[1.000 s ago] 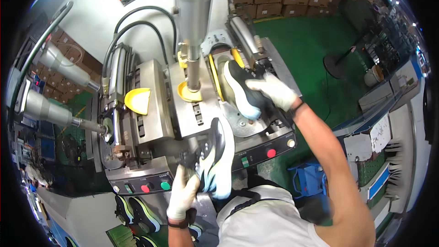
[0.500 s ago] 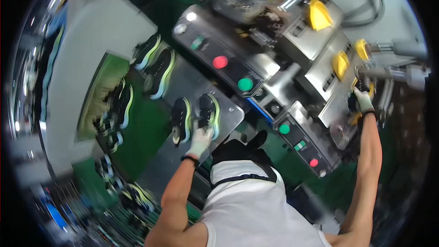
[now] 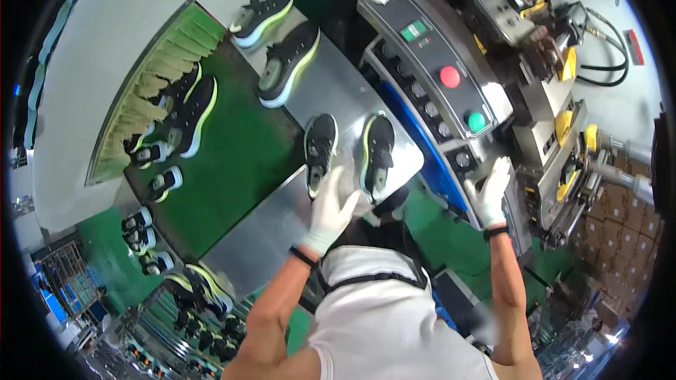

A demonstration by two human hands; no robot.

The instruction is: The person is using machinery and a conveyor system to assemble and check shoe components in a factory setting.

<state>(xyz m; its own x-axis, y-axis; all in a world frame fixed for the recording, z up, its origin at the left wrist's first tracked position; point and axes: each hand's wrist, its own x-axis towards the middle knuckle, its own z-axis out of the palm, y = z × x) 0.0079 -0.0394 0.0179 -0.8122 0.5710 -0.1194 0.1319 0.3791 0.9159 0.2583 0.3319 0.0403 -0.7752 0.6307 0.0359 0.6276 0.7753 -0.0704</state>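
Observation:
My left hand (image 3: pixel 329 211), in a white glove, has its fingers stretched out and the thumb apart. It is at the near end of a black sneaker (image 3: pixel 321 144) with a pale sole; whether it touches the shoe I cannot tell. Just right of that hand lies a second black sneaker (image 3: pixel 379 148), on the same metal shelf (image 3: pixel 405 162). My right hand (image 3: pixel 491 195), also gloved, is open with spread fingers and holds nothing. It hovers by the near end of the machine's control panel (image 3: pixel 429 49), below a green button (image 3: pixel 477 122).
Two more sneakers (image 3: pixel 289 63) sit farther along the shelf. A green conveyor belt (image 3: pixel 232 148) carries several shoes out of a tunnel with a fringed curtain (image 3: pixel 151 84). Metal press parts with yellow pads (image 3: pixel 564 127) stand at right. Stacked cartons (image 3: pixel 620 239) are beyond.
My right hand has come back left from the press, where it was at a dark thing. My left hand has opened away from the right-hand sneaker. The whole view has shifted.

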